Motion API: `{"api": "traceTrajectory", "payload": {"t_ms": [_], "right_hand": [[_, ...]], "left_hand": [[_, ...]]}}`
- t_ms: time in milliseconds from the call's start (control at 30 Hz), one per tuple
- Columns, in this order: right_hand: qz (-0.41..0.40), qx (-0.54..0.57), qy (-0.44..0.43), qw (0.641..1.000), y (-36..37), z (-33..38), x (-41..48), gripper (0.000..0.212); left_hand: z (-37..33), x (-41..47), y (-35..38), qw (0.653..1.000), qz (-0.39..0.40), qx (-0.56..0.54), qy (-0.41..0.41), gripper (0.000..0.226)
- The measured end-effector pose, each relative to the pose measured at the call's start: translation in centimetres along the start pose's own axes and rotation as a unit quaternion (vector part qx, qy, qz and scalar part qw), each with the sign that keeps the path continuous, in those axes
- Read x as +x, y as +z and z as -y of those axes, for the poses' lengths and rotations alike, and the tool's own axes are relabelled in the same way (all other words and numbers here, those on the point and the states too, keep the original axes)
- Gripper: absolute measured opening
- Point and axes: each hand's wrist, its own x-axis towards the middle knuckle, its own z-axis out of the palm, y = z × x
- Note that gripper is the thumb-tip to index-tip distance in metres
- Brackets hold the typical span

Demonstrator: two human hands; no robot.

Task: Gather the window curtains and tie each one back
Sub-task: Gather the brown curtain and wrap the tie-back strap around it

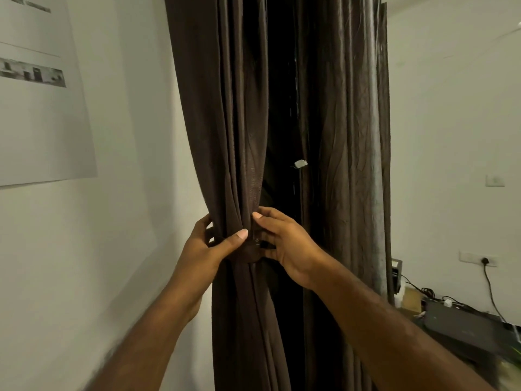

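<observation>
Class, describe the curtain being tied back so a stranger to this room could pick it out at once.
On the left white wall hangs a grey poster. Right of it are two dark brown curtains; take the left curtain, nearest the poster. Unlike the loose right curtain, it is cinched narrow where the left hand and right hand grip it.

Nothing readable anywhere in this view. The poster (42,114) on the left wall carries grey printed strips, but they're far too blurred to give up a single letter. The small white tag (300,164) hanging between the curtains (225,136) shows no legible marking, and the black box (462,331) low on the right offers nothing legible either.
</observation>
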Motion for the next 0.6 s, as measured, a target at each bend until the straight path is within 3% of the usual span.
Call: {"api": "traceTrajectory", "payload": {"t_ms": [133, 267, 367, 600], "right_hand": [[0.035, 0.008, 0.003, 0.999, -1.0, 0.1, 0.3, 0.015], [0.076, 0.049, -0.006, 0.996, -1.7, 0.1, 0.9, 0.03], [0.083, 0.052, -0.028, 0.995, -1.6, -0.3, 1.4, 0.031], [0.101, 0.037, -0.035, 0.994, -1.1, -1.1, 2.0, 0.033]], "left_hand": [[0.4, 0.6, 0.8, 1.0, 0.018, -0.024, 0.001, 0.054], [0.3, 1.1, 1.6, 1.0, -0.004, -0.012, 0.017, 0.046], [0.1, 1.4, 2.2, 0.995, -0.091, -0.011, 0.035, 0.037], [-0.8, 0.2, 4.0, 0.96, -0.261, 0.072, 0.068, 0.04]]}}
